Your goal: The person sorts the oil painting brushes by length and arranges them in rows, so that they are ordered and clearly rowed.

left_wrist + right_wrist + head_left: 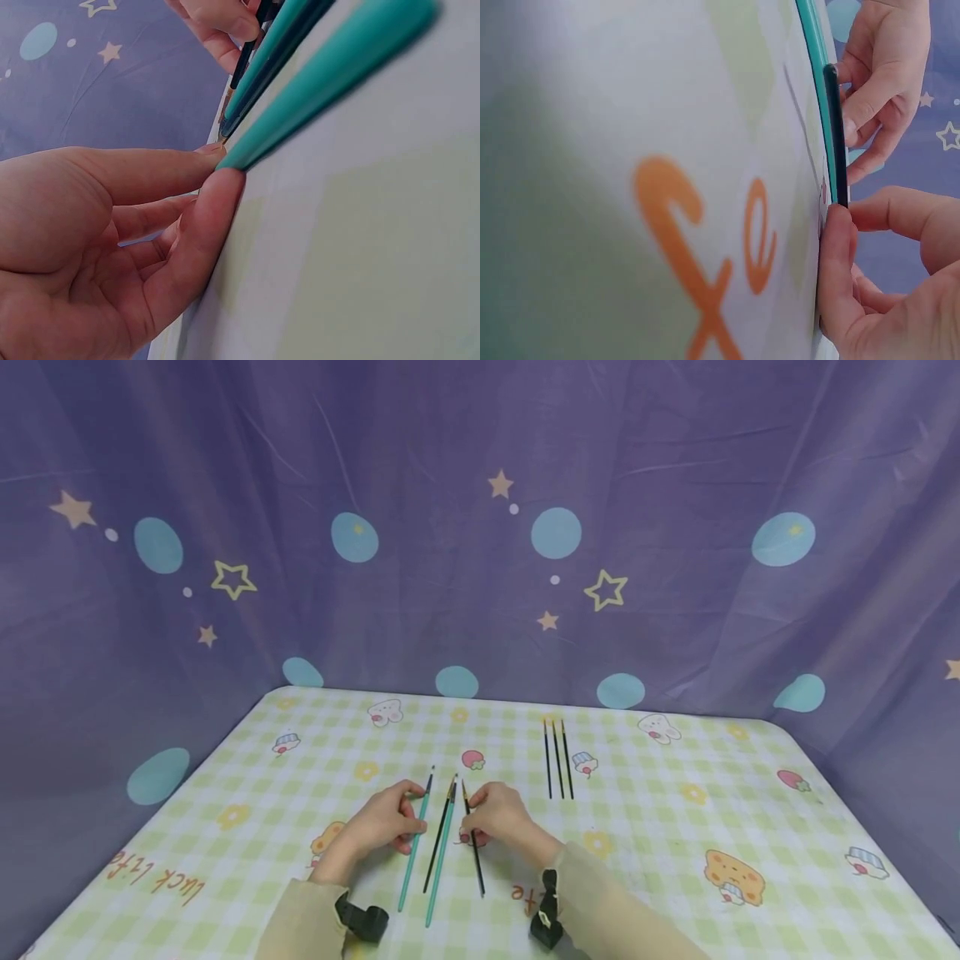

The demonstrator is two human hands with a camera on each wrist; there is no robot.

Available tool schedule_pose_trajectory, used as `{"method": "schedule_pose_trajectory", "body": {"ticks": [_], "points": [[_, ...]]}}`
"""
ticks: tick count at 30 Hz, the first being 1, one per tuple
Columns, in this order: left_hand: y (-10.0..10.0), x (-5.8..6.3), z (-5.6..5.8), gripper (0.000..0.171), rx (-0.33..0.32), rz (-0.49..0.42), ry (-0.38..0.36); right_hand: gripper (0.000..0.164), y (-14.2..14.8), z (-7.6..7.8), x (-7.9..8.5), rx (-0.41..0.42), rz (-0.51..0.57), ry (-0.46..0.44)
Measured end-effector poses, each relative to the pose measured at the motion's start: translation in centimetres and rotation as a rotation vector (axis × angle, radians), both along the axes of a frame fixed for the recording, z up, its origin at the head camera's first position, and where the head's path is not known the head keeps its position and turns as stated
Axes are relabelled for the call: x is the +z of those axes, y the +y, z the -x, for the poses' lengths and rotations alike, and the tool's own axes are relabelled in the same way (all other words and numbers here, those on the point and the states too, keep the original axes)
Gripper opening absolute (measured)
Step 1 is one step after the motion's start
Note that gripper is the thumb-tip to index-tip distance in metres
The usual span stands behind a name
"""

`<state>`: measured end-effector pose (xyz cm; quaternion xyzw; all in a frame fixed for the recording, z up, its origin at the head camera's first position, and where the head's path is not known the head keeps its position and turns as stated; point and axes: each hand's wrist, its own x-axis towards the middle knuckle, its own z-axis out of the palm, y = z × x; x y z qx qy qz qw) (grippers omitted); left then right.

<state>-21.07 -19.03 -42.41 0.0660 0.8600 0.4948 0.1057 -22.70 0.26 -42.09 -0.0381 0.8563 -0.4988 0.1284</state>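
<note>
My left hand pinches a teal paintbrush between thumb and fingers, its bristles pointing away from me. In the left wrist view the thumb and a fingertip meet on this teal handle. Opposite, my right hand pinches a black paintbrush; the right wrist view shows its black handle at the fingertips. Between the hands lie another black paintbrush and a second teal paintbrush, close together with their tips nearly meeting. Whether the held brushes touch the cloth is hard to tell.
Three black paintbrushes lie side by side farther back, right of my right hand. A green-checked cloth with printed cartoons covers the table. Behind its far edge hangs a purple curtain. Each wrist wears a black strap.
</note>
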Motion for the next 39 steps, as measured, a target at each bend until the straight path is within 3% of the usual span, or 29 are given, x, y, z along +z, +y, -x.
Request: {"method": "schedule_pose_trajectory", "body": {"ticks": [6, 14, 27, 39], "points": [[0.0, -0.1, 0.0, 0.047, 0.002, -0.006, -0.005, 0.024, 0.5, 0.1, -0.2, 0.018, 0.116, -0.050], [0.3, -0.2, -0.1, 0.047, -0.005, -0.025, -0.011, 0.026, 1.5, 0.4, -0.5, 0.048, 0.187, -0.083], [0.0, 0.0, -0.4, 0.049, -0.012, -0.034, 0.007, 0.030, 3.8, 1.2, 0.3, 0.112, 0.155, -0.008], [-0.1, 0.0, -0.1, 0.046, 0.015, -0.014, -0.006, 0.028, 6.5, 2.9, 1.2, 0.010, 0.127, -0.028]]}}
